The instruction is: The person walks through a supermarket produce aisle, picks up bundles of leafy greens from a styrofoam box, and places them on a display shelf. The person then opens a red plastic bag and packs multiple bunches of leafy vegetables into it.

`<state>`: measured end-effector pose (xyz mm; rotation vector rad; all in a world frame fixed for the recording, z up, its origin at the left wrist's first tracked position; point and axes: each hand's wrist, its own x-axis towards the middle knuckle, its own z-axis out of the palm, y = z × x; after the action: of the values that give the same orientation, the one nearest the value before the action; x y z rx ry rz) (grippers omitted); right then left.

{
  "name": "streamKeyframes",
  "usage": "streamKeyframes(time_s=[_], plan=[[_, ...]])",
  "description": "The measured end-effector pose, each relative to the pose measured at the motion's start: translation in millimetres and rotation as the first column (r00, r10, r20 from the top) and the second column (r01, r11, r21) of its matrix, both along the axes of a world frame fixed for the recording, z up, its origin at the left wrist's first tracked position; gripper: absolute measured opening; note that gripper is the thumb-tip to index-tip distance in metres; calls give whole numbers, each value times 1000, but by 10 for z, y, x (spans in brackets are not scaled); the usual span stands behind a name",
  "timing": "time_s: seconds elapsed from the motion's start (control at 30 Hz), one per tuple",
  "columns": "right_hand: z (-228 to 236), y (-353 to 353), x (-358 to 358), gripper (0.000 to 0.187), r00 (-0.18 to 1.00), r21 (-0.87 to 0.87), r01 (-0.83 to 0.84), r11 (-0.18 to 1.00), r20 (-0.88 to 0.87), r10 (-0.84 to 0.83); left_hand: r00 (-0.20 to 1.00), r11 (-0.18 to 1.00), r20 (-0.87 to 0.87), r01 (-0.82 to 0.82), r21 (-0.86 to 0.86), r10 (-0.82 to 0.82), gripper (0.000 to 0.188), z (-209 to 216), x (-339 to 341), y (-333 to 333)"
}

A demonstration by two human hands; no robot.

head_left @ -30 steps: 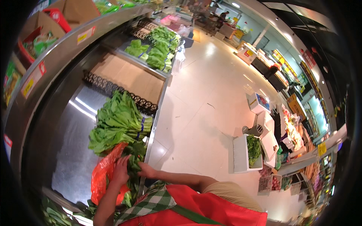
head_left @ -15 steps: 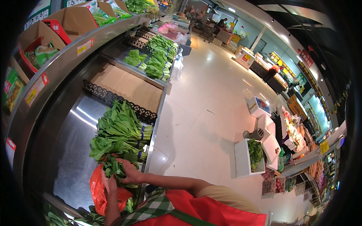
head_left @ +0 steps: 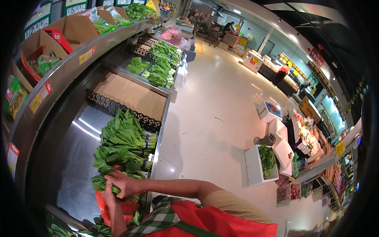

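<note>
Both of my hands are closed around a small bunch of dark leafy greens [head_left: 99,181] over the near end of the metal shelf. My right hand [head_left: 125,184] crosses on top of the bunch, its fingers curled over the leaves. Lower and to the left, my left hand [head_left: 109,196] grips the same bunch, its fingers partly hidden. Under my hands lies a crumpled red plastic bag [head_left: 127,208], with some green stalks beside it. Just beyond, several bunches of leafy greens [head_left: 122,136], tied with blue-purple bands, are stacked with their stems toward the aisle.
A black lattice divider [head_left: 114,107] crosses the steel shelf [head_left: 77,166]. Beyond it are a brown board [head_left: 130,93] and more tied greens [head_left: 160,73]. Packaged vegetables in cartons [head_left: 41,51] line the upper ledge. White foam boxes [head_left: 254,172] stand on the aisle floor at right.
My hands have shifted slightly left and turned, my right hand now lying over the bunch. The leaves they hold point further left, and less of the red bag shows.
</note>
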<state>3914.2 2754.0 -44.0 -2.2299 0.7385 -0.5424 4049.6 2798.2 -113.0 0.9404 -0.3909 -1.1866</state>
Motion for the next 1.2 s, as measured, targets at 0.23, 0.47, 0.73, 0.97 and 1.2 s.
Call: streamKeyframes(time_s=[0.23, 0.47, 0.73, 0.97, 1.2], plan=[[-198, -532, -174, 37, 615, 668, -257, 699, 671, -415, 904, 951, -343, 172, -256, -255, 61, 380, 500, 208], [-1739, -71, -69, 50, 938, 29, -312, 950, -148, 312, 976, 952, -170, -179, -247, 139, 58, 565, 972, 558], [-1690, -211, -422, 47, 916, 23, -174, 985, -364, 170, 745, 718, -175, -667, -200, 643, 78, 1078, 1505, 2142], [-1703, -104, -350, 41, 930, -105, -139, 985, -355, 93, 570, 592, 541, -791, 156, 618, 49, 2171, 2860, 3750], [-1492, -24, -224, 28, 954, -82, -220, 972, -224, 198, 290, 567, 946, -759, 320, -146, 54, 1924, 4988, 3700]])
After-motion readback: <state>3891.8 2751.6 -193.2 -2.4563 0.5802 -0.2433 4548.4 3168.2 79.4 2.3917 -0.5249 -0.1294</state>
